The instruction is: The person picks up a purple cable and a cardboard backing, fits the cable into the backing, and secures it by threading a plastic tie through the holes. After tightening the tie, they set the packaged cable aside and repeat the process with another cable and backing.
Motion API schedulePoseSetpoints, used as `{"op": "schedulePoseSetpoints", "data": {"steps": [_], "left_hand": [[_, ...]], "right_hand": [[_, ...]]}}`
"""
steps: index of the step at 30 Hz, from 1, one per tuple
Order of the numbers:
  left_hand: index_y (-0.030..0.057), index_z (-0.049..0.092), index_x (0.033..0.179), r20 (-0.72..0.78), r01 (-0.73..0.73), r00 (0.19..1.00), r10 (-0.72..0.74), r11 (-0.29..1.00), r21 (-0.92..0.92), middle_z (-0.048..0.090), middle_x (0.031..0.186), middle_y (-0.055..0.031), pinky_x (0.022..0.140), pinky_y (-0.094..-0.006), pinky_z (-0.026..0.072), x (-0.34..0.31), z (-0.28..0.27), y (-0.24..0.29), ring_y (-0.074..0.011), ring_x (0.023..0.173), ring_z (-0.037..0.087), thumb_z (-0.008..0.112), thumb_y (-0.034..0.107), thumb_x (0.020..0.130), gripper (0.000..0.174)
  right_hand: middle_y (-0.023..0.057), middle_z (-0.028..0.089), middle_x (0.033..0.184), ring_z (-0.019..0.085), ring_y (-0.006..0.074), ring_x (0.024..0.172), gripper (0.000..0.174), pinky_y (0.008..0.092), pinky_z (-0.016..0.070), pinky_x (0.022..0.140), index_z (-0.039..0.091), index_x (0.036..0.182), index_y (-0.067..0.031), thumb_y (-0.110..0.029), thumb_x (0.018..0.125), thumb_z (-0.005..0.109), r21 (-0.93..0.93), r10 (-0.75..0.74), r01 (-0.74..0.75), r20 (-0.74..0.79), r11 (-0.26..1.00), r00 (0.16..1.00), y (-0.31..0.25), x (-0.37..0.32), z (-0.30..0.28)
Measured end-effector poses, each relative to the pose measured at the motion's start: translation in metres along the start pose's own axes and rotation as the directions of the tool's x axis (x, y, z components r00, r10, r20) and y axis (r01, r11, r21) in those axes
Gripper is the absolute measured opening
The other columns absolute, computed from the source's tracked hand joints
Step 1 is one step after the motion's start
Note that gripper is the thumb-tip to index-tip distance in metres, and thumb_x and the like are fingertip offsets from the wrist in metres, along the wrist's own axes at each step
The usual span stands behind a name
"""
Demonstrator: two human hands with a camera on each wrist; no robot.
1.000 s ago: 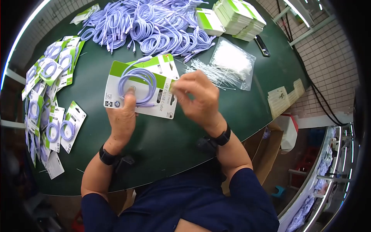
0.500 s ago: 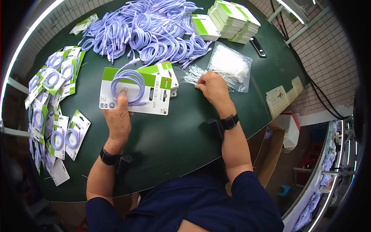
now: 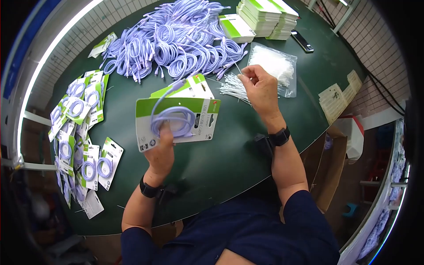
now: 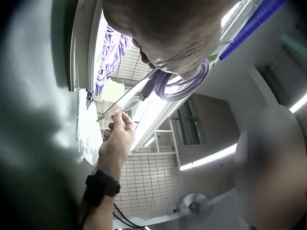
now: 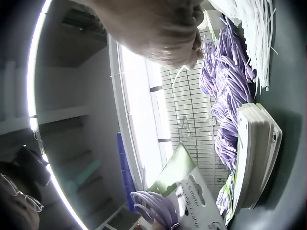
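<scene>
My left hand (image 3: 161,148) grips a green and white cable card (image 3: 205,128), its thumb pressing a coiled lilac cable (image 3: 187,115) to the front. Behind that card, other cards (image 3: 198,88) lie on the table. At the right, my right hand (image 3: 263,90) pinches a thin white tie (image 3: 238,67) between thumb and fingertips, above loose white ties (image 3: 234,88) and beside a clear bag of ties (image 3: 276,66). In the right wrist view, the held card (image 5: 192,191) and its coil (image 5: 156,207) show low in the frame.
A heap of lilac cables (image 3: 176,39) covers the back of the table. Stacked cards (image 3: 265,20) and a black object (image 3: 302,41) stand at the back right. Cards with coiled cables (image 3: 75,108) pile up at the left. A paper sheet (image 3: 333,104) lies near the right edge.
My right hand has gone from the held card to the loose ties, and has lifted one tie. The left hand keeps its grip; the card is now tilted differently.
</scene>
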State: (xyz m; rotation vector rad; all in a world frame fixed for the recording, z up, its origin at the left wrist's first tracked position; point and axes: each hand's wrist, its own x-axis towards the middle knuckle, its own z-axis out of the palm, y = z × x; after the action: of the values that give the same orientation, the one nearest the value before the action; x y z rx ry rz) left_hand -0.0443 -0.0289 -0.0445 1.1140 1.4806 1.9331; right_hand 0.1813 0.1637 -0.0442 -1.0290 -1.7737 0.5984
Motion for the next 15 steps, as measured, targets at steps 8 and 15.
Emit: {"op": "schedulePoseSetpoints", "data": {"steps": [8,15], "left_hand": [[-0.0005,0.074,0.121,0.584,-0.803,0.562,0.586,0.556,0.215,0.069,0.083,-0.0039,0.048,-0.0293,0.0439,-0.015,-0.007,0.026,-0.0141,0.060,0.060,0.087,0.014,0.082,0.044],[0.0023,0.078,0.109,0.759,-0.840,0.434,0.486,0.522,0.146,0.060,0.068,0.0001,0.049,-0.0299,0.0390,-0.031,-0.017,0.040,-0.0146,0.057,0.057,0.084,0.013,0.075,0.037]], "right_hand": [[0.0056,0.073,0.088,0.055,0.0069,0.065,0.012,0.0207,0.0427,0.059,0.072,0.107,-0.0021,-0.006,0.097,0.079,0.696,0.181,-0.489,0.470,0.526,0.864,-0.023,-0.009,-0.006],[0.0088,0.074,0.091,0.058,0.0082,0.069,0.014,0.0209,0.0459,0.062,0.074,0.109,0.0018,-0.006,0.098,0.078,0.637,0.064,-0.653,0.694,0.409,0.717,-0.041,-0.028,0.003]]}}
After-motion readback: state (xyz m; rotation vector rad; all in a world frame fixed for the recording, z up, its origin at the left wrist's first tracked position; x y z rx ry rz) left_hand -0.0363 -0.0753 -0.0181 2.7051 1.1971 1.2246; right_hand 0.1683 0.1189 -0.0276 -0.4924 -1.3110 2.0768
